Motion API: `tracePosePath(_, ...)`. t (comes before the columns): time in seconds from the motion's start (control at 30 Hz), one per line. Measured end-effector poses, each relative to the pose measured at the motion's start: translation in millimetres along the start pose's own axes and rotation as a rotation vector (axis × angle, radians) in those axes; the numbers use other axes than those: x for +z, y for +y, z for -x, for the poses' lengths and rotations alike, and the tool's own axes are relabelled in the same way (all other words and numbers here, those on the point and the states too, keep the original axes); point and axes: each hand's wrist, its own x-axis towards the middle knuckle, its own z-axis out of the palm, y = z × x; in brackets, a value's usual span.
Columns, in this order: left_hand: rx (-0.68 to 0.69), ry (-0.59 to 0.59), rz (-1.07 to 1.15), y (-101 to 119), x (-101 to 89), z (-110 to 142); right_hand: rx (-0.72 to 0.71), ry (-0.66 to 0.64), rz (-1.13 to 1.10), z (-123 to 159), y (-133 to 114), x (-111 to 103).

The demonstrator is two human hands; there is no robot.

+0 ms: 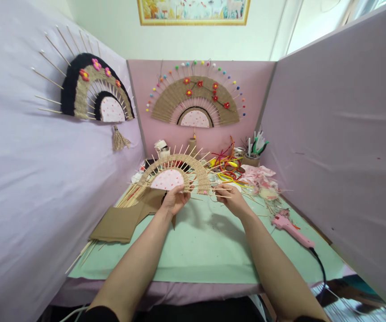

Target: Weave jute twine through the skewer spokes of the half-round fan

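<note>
A half-round woven fan (203, 175) with thin wooden sticks fanning out is held up above the table. Its middle is a half circle of pink dotted cloth (168, 180), ringed by tan twine. My left hand (177, 201) grips the fan at the lower edge of this centre, thumb on the front. At the fan's right end, my right hand (230, 199) is closed with fingers pinched near the stick ends. A loop of twine seems to hang there, but what sits between those fingertips is too small to make out.
A pink glue gun (293, 230) with a black cord lies at right. Brown cardboard (115, 223) and loose sticks lie at left. Coloured pipe cleaners (229, 156), crumpled cloth (258, 174) and a tool cup (250, 160) stand behind. Finished fans (166, 103) hang on the partitions.
</note>
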Motion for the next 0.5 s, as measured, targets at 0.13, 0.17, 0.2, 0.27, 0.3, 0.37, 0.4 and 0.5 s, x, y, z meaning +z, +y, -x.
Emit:
tracePosePath(0.13,-0.023,0.017,0.007,-0.4,-0.1,-0.1,0.072,-0.032,-0.213,1.0,-1.7,0.4)
tracePosePath(0.17,-0.028,0.022,0.01,-0.5,0.1,-0.1,0.082,-0.03,-0.244,1.3,-2.3,0.9)
tracePosePath(0.2,-0.032,0.026,0.01,-0.6,0.4,0.1,0.093,-0.026,-0.267,1.6,-2.8,1.3)
tracePosePath(0.27,-0.043,0.033,-0.001,-1.0,1.1,0.5,0.119,-0.017,-0.297,1.9,-3.6,1.9)
tracePosePath(0.3,-0.051,0.034,-0.01,-1.3,1.4,0.6,0.133,-0.011,-0.305,2.0,-3.7,2.0)
tracePosePath(0.37,-0.068,0.036,-0.021,-2.1,1.7,0.7,0.157,-0.006,-0.317,1.8,-3.5,1.9)
tracePosePath(0.4,-0.077,0.039,-0.023,-2.6,1.7,0.4,0.166,-0.008,-0.326,1.5,-3.1,1.8)
tracePosePath(0.5,-0.097,0.051,-0.006,-4.1,0.2,-1.6,0.192,-0.047,-0.385,0.2,-1.2,2.2)
